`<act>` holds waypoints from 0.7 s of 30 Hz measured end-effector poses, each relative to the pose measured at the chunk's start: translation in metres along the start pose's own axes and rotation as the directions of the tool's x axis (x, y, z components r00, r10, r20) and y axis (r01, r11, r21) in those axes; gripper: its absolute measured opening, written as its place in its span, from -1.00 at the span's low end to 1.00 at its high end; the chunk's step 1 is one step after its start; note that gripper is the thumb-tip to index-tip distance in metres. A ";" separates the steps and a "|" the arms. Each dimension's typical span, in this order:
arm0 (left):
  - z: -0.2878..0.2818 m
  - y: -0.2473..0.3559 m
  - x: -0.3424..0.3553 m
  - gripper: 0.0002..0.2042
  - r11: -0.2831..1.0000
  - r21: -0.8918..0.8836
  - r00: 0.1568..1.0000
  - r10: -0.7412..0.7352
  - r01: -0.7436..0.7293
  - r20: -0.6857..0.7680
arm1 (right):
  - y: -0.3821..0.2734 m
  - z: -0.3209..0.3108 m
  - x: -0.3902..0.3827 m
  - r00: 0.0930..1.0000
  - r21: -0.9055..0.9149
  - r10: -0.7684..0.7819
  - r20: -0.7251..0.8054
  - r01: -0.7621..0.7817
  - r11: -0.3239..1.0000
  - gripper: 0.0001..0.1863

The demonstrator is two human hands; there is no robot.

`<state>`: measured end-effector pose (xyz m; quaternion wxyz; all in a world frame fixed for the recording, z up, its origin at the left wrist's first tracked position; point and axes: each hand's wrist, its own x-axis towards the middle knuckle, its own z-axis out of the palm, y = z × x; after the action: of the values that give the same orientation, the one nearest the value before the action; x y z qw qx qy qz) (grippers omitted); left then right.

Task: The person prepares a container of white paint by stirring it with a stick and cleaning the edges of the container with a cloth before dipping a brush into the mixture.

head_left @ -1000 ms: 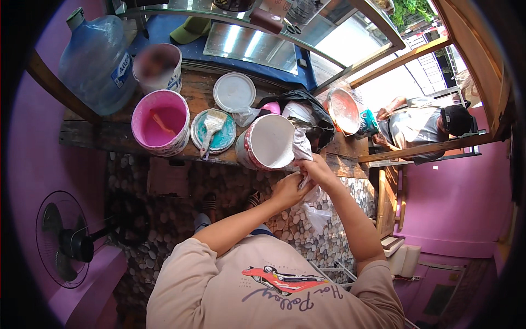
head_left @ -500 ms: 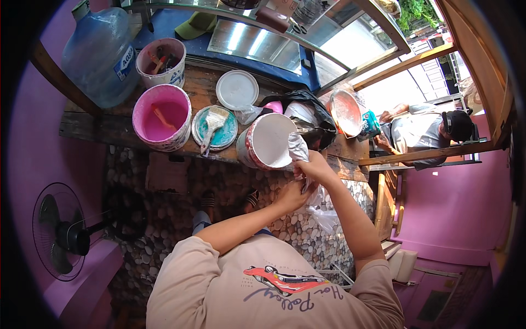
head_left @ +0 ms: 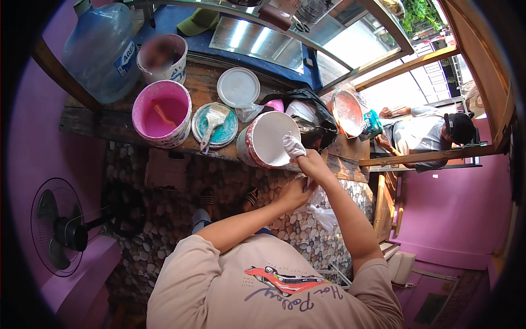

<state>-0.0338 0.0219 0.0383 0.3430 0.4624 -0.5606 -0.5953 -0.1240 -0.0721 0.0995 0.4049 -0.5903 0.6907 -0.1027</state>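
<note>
My right hand (head_left: pixel 308 163) grips a crumpled white plastic bag (head_left: pixel 293 143) at the right rim of a white bucket (head_left: pixel 263 140). My left hand (head_left: pixel 295 191) is closed on the bag's lower length, below the bucket; its translucent end hangs loose beneath. Left of the bucket, a brush (head_left: pixel 212 125) lies on a turquoise-smeared lid (head_left: pixel 225 133), beside a bucket of pink paint (head_left: pixel 158 126) with an orange handle in it. A white lid (head_left: pixel 238 86) sits behind. Right of these are a black bag (head_left: pixel 319 118) and an orange-rimmed bucket (head_left: pixel 346 112).
A water jug (head_left: pixel 98 66) and another bucket (head_left: pixel 161 59) share the wooden bench (head_left: pixel 87 129), left. A glass display (head_left: pixel 257 41) runs behind. A fan (head_left: pixel 61 227) stands lower left. Another person (head_left: pixel 422 137) works beyond the wooden frame (head_left: pixel 427 152) at right.
My right hand and the bag's upper part have moved slightly left and up, over the bucket's opening. My left hand has shifted a little, still on the bag.
</note>
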 end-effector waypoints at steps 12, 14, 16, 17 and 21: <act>-0.003 0.012 0.000 -0.48 0.998 -0.024 0.996 -0.051 0.053 0.074 | -0.027 -0.002 -0.001 0.998 -0.182 -0.023 0.060 0.033 0.983 -0.60; -0.001 0.012 0.002 -0.48 0.999 -0.033 0.997 -0.037 0.039 0.068 | -0.027 -0.002 0.001 0.998 -0.229 0.016 0.056 -0.002 0.973 -0.58; 0.004 0.009 0.006 -0.51 0.998 -0.058 0.997 -0.018 0.022 0.073 | -0.027 -0.002 0.004 0.997 -0.275 0.054 0.048 -0.038 0.961 -0.56; 0.006 0.008 0.007 -0.51 0.998 -0.059 0.997 -0.018 0.022 0.071 | -0.026 -0.002 0.005 0.997 -0.331 0.064 0.037 -0.049 0.942 -0.53; 0.006 0.009 0.010 -0.51 0.999 -0.017 0.994 -0.032 0.034 0.108 | -0.031 -0.004 0.006 0.995 -0.408 0.071 0.073 -0.035 0.912 -0.50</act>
<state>-0.0442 0.0135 0.0451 0.3066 0.4355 -0.5648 -0.6304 -0.1043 -0.0875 0.1190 0.3053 -0.6465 0.6946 0.0796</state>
